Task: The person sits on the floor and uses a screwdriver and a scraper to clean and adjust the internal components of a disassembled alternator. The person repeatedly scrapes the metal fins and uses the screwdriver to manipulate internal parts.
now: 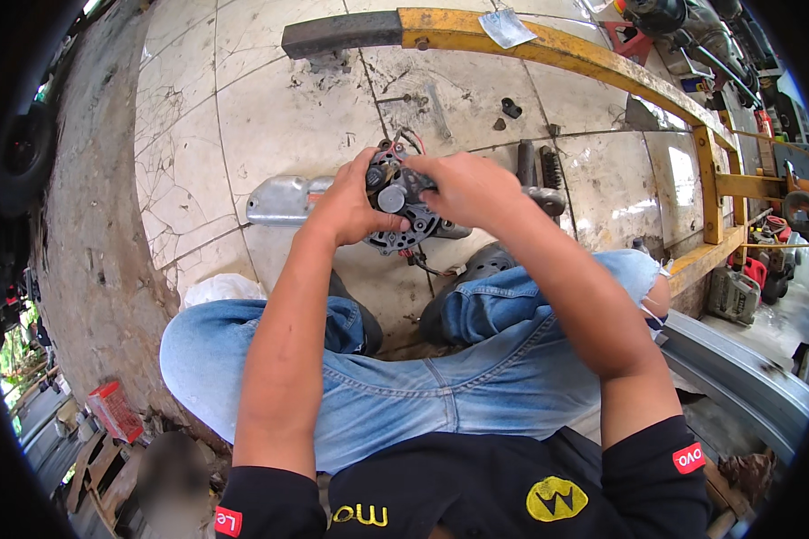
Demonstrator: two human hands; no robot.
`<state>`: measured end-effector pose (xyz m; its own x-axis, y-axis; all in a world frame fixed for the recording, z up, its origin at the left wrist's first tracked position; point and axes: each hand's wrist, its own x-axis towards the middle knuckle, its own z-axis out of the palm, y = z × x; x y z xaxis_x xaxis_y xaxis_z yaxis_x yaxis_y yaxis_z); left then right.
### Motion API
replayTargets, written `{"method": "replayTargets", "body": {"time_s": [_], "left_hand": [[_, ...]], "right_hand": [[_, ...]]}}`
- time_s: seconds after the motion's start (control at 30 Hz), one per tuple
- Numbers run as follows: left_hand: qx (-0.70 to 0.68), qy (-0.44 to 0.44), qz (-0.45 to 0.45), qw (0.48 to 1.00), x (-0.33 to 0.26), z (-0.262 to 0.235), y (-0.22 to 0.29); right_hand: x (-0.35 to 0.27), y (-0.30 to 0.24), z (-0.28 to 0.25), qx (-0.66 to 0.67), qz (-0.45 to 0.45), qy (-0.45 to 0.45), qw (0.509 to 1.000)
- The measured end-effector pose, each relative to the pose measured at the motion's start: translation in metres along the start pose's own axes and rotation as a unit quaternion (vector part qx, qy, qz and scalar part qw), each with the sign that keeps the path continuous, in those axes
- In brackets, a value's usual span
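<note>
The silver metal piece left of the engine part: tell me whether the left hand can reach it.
Probably yes: the metal piece lies beside the left hand, its left end uncovered, though that hand is on the engine part.

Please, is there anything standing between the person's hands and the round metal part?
Nothing visible: the left hand and right hand both touch the round metal part. The silver metal piece lies to its left, not blocking them.

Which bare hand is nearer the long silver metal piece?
The left hand: it overlaps the piece in view; the right hand is farther right, across the round grey metal alternator.
</note>
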<state>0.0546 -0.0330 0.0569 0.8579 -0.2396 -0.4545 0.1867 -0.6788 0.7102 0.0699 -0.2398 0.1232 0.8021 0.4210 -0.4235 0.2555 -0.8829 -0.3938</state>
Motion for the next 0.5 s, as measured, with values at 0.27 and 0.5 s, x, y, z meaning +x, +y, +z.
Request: {"method": "replayTargets", "body": {"time_s": [0.27,0.5], "left_hand": [[0.004,-0.002,-0.007,1.0,-0.002,-0.001,0.003],[0.0,-0.005,-0.006,1.0,-0.004,-0.005,0.006]], "right_hand": [[0.001,-0.003,0.005,0.009,0.025,0.002,1.0],[0.001,0.011,-0.006,-0.009,0.007,-0.026,1.0]]}}
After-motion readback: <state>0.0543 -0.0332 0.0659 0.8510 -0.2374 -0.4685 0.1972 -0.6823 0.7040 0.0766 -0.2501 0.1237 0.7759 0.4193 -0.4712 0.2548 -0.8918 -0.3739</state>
